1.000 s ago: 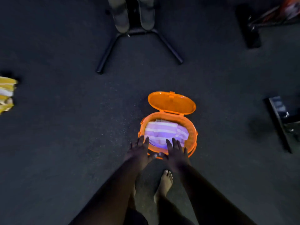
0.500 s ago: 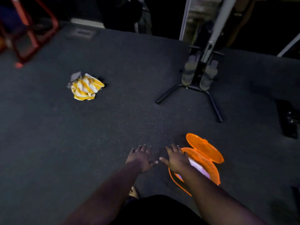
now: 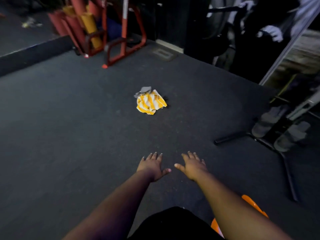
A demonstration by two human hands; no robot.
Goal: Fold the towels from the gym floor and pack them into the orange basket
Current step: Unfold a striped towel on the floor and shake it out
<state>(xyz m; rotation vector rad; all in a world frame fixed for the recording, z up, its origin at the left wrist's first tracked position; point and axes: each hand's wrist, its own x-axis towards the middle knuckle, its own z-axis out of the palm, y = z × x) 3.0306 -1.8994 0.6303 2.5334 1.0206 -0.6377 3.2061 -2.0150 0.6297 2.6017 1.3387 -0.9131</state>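
Dim gym, dark carpet, red rack

Crumpled yellow-striped towel on floor; orange basket bottom-right.

The floor looks like matt, finely speckled dark rubber. The crumpled towel is soft striped cloth, yellow and white. The basket at near right is glossy orange plastic. The far rack is red painted metal.

head view looks down over dark floor
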